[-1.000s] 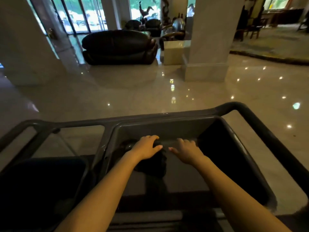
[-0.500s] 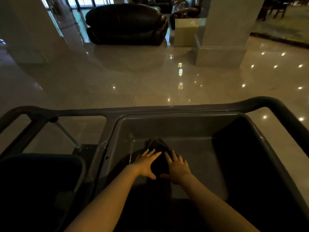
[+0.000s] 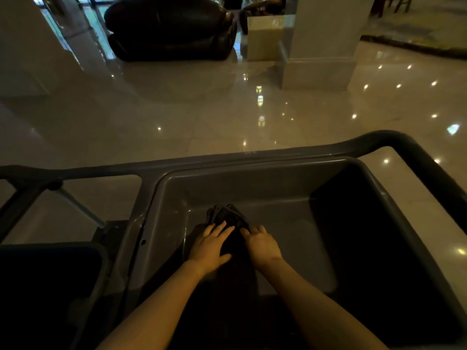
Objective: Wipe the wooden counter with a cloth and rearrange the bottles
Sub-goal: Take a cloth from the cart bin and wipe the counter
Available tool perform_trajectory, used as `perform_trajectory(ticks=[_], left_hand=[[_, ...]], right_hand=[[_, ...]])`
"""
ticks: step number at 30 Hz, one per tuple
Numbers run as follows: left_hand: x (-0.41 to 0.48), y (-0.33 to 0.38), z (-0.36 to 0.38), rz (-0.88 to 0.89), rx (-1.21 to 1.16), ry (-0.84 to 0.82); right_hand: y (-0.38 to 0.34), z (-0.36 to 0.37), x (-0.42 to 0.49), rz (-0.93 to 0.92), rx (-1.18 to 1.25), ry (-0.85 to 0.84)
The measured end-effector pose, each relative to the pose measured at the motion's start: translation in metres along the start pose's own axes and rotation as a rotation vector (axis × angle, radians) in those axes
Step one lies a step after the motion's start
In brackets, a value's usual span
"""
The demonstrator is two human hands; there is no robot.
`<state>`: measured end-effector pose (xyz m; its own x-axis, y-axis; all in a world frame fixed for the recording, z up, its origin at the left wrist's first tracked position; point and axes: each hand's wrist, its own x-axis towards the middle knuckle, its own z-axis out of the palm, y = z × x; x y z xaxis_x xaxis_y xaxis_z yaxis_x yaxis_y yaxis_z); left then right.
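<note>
Grey plastic tub (image 3: 252,183) on a cleaning cart fills the lower view, and the dark cloth (image 3: 226,217) lies bunched on its floor, near the middle. My left hand (image 3: 211,245) lies on the cloth's near left side, fingers spread and fairly flat, thumb out to the right; my right hand (image 3: 261,245) is on the near right side, fingers curled a bit onto the fabric. Both touch the cloth, pressing or gathering it; I can't tell if either has actually closed a grip, too dim and the cloth blends with shadow under the wrists. Task progress, my read: barely started. This looks like the fetch-the-cloth step, cloth still down in the tub, not lifted. No wooden counter and no bottles in view, so nothing shows wiping or rearranging done; all of that is left. Cart's handle bar (image 3: 394,140) runs along the far edge, dark bin (image 3: 98,251) on the left side. Beyond is glossy tiled floor (image 3: 177,122), a dark sofa (image 3: 169,29) and a pillar (image 3: 326,41), well apart from the cart.
</note>
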<state>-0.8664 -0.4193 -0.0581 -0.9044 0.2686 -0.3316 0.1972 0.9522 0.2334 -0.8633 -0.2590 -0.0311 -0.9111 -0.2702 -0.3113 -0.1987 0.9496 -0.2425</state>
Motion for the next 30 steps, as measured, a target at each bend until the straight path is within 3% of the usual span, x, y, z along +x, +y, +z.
perform_trajectory(ticks=[10, 16, 23, 30], left_hand=[[0.009, 0.035, -0.012, 0.027, 0.046, 0.175], [0.015, 0.078, -0.059, 0.208, 0.037, 0.267], [0.007, 0.153, -0.106, 0.415, 0.03, 0.42], [-0.033, 0.245, -0.125, 0.703, 0.024, 0.396]], right_hand=[[0.012, -0.027, -0.022, 0.059, 0.065, 0.115], [0.04, -0.07, -0.054, 0.119, 0.078, 0.24], [0.073, -0.111, -0.12, 0.23, 0.069, 0.513], [0.105, -0.137, -0.217, 0.421, 0.098, 0.594]])
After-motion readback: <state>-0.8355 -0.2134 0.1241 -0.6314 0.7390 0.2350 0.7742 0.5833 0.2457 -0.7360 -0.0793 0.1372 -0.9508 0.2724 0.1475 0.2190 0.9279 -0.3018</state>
